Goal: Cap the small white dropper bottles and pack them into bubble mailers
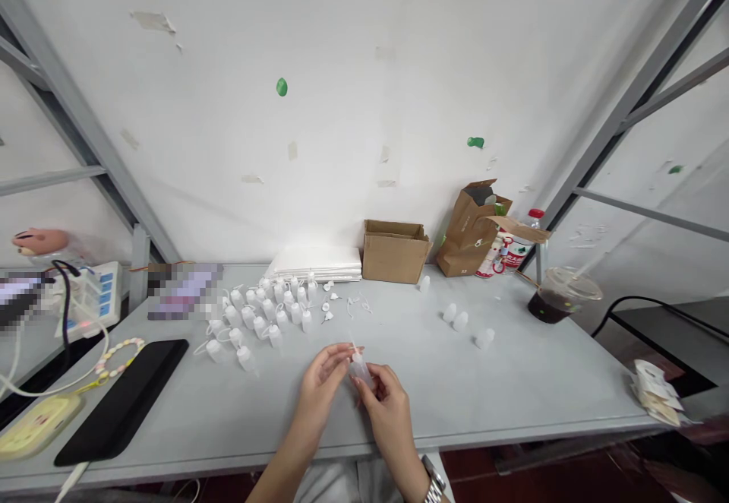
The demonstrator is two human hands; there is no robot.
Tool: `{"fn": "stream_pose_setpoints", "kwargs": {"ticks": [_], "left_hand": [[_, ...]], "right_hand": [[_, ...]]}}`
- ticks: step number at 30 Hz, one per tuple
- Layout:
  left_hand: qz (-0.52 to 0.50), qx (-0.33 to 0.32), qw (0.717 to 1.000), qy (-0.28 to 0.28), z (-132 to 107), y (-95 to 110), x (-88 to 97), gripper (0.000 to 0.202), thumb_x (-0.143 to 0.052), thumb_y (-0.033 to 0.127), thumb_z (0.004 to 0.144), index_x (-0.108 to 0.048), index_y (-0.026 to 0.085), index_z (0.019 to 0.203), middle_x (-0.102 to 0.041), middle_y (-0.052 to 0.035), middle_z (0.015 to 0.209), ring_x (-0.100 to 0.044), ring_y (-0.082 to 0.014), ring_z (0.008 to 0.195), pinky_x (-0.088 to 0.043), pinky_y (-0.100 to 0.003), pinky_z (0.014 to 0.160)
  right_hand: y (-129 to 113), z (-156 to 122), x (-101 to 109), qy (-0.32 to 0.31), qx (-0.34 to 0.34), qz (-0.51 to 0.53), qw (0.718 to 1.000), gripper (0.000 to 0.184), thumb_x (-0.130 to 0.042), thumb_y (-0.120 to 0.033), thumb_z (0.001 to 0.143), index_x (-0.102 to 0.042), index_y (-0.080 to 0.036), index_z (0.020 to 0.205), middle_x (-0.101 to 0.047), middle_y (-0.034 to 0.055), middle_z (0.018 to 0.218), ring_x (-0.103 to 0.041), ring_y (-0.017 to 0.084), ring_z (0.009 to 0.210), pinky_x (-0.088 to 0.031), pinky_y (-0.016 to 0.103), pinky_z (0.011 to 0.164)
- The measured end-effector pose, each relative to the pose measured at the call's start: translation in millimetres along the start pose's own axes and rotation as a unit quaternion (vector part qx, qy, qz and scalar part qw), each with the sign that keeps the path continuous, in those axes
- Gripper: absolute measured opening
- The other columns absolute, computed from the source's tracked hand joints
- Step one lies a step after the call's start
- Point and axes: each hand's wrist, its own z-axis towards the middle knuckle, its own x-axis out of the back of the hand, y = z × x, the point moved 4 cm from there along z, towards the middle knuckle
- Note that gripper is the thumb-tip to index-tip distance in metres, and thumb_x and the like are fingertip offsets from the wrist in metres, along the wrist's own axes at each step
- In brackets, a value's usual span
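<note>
Over the front of the table, my right hand (390, 404) is closed around the body of a small translucent plastic squeeze bottle (360, 368), which tilts a little to the left. My left hand (323, 378) pinches at the bottle's top, where a thin white piece sticks up; the fingers partly hide it. To the left stand several like bottles (269, 308) with white caps and looped straps. Behind my hands lie loose white caps (326, 308) and thin strap pieces (358, 305). On the right, several translucent bottles without caps (460, 321) rest on the tabletop.
Along the wall are a white stack of sheets (316, 264), an open cardboard box (396, 252) and a paper bag (468, 233). A lidded drink cup (555, 298) stands at the right. On the left lie a black pad (125, 400), a bead bracelet (121, 355) and cables.
</note>
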Motion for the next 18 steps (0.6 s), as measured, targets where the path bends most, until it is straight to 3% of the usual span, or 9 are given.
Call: {"fn": "stream_pose_setpoints", "kwargs": {"ticks": [4, 10, 18], "left_hand": [[0.005, 0.023, 0.999, -0.022, -2.9, -2.7, -4.1, 0.029, -0.067, 0.032, 0.065, -0.070, 0.017, 0.090, -0.069, -0.0093, 0.108, -0.058, -0.0266, 0.108, -0.042, -0.036, 0.095], [-0.016, 0.022, 0.999, -0.026, -1.2, -6.0, -1.6, 0.029, -0.063, 0.035, 0.071, -0.072, 0.018, 0.093, -0.068, -0.0072, 0.110, -0.052, -0.0250, 0.116, -0.035, -0.036, 0.103], [-0.023, 0.049, 0.998, -0.022, -3.2, -9.7, -6.0, 0.034, -0.068, 0.038, 0.068, -0.071, 0.016, 0.095, -0.067, -0.0094, 0.111, -0.053, -0.0265, 0.115, -0.034, -0.038, 0.104]], "right_hand": [[-0.6, -1.5, 1.7, 0.006, 0.002, 0.015, 1.000, 0.016, -0.063, -0.032, 0.074, -0.068, -0.019, 0.083, -0.059, 0.0024, 0.070, -0.052, 0.014, 0.055, -0.046, 0.024, 0.052], [0.4, -2.8, 3.0, -0.025, 0.009, 0.055, 0.998, 0.022, -0.055, -0.028, 0.080, -0.065, -0.020, 0.097, -0.061, 0.0063, 0.086, -0.057, 0.017, 0.074, -0.048, 0.027, 0.064], [2.4, -4.8, 5.6, 0.045, 0.012, 0.030, 0.998, 0.013, -0.061, -0.031, 0.076, -0.060, -0.019, 0.081, -0.055, 0.0004, 0.072, -0.050, 0.014, 0.060, -0.045, 0.026, 0.058]]}}
